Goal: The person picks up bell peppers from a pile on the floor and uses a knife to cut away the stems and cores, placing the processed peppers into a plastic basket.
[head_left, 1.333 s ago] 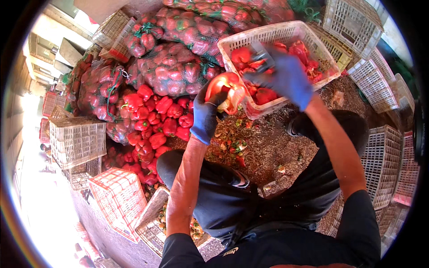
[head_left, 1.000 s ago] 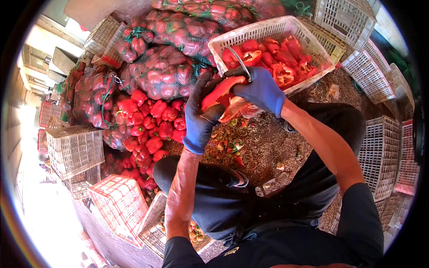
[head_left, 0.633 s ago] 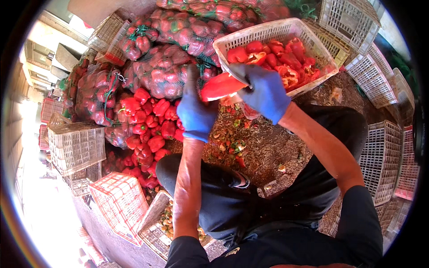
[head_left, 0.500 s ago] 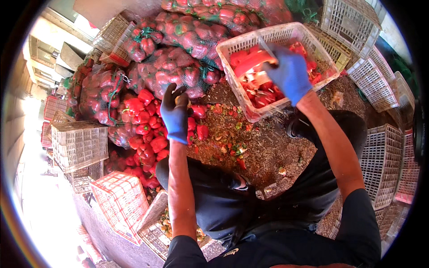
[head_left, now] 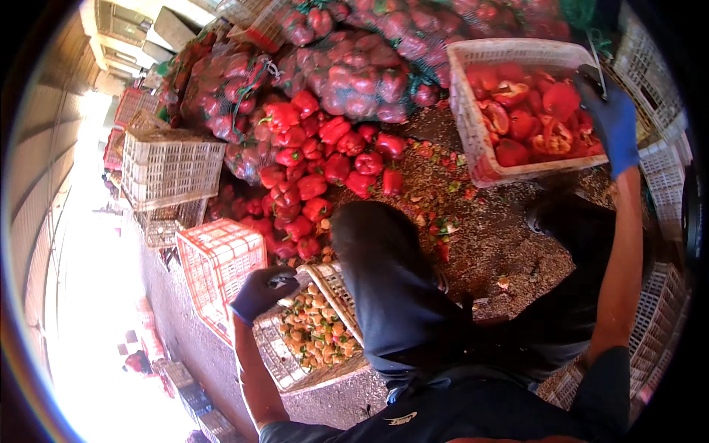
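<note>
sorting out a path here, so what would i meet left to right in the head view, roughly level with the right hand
beige slatted crate → loose red bell peppers → rectangular tub holding cut red bell peppers → gloved right hand → far-right crate

It was a produce-handling area: net sacks [head_left: 351, 80], piled red peppers [head_left: 337, 168], stacked crates [head_left: 171, 171], scrap-littered floor [head_left: 491, 247].

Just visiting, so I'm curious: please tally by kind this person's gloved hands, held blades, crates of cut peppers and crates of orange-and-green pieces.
Gloved left hand and right hand: 2
Held blade: 1
Cut-pepper crate: 1
Orange-and-green-pieces crate: 1
Total: 5
</note>
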Available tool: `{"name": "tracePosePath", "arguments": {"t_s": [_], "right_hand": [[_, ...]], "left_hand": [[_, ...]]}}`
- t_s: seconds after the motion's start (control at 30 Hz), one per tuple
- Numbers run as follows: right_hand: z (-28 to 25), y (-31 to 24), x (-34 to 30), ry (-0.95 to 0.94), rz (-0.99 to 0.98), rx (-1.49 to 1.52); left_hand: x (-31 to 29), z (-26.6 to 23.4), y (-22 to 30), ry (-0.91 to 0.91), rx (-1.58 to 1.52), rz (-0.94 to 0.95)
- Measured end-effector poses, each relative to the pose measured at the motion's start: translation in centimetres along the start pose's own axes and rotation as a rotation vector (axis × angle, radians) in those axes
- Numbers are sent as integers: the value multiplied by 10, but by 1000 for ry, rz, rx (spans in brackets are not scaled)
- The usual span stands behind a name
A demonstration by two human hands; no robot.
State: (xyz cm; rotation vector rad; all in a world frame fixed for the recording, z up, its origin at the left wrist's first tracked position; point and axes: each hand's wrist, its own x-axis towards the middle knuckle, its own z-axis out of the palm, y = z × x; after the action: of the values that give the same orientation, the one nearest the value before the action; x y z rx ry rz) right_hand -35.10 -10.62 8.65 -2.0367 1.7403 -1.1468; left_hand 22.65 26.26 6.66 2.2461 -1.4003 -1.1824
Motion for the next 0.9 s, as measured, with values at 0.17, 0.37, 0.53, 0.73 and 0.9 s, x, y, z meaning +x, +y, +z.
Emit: {"name": "tracePosePath", "arguments": {"t_s": [0.17, 0.37, 0.53, 0.73, 0.9], "right_hand": [[35, -23, -6, -111, 24, 213], [50, -50, -13, -204, 194, 52], [83, -50, -22, -276, 305, 8], [114, -74, -28, -388, 217, 143], [123, -84, -47, -485, 240, 341]], "left_hand": [[88, 39, -63, 364, -358, 80], [330, 115, -71, 235, 54, -47], [457, 218, -91, 306, -169, -399], [438, 218, -106, 558, -592, -223], [369, 187, -95, 238, -1190, -64]]}}
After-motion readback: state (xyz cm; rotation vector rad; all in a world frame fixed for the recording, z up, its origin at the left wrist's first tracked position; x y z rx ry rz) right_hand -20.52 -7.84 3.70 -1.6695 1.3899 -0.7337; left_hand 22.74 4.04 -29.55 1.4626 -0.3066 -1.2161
